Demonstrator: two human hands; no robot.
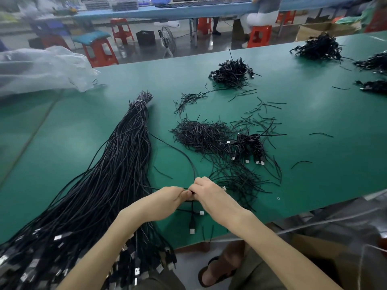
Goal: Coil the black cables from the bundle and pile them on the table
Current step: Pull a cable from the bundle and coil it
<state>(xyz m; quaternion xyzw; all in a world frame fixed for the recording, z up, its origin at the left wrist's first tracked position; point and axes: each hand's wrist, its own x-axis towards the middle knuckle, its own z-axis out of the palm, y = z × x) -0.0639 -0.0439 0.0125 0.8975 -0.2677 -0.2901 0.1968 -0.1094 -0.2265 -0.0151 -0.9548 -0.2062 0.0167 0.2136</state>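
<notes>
The bench (83, 132) is a long run of smooth green matting in a workshop, with red plastic stools (100, 52), a floor fan (167, 39) and a blue bench (167, 11) across the aisle behind it. A crumpled clear plastic bag (41, 68) slumps on the far left corner. The bundle (117, 168) of thin black rubbery cables lies lengthwise on the left, tied tight at its far tip and fanning wide toward the near edge, where its metal-tipped plugs spill over the side. Right of it lies a bristly heap of short black ties (201, 135), with loose ones scattered all round, and a small pile of coiled cables (249, 146) touches that heap's right side. A rounder pile (232, 72) sits farther back. At the near edge the left hand (167, 200) and right hand (209, 195) meet, their fingers (184, 193) curled and pinching one cable (184, 155), which arcs in from the bundle; its plug (192, 229) dangles below the hands. Bare green stays open left of the bundle and along the right side.
</notes>
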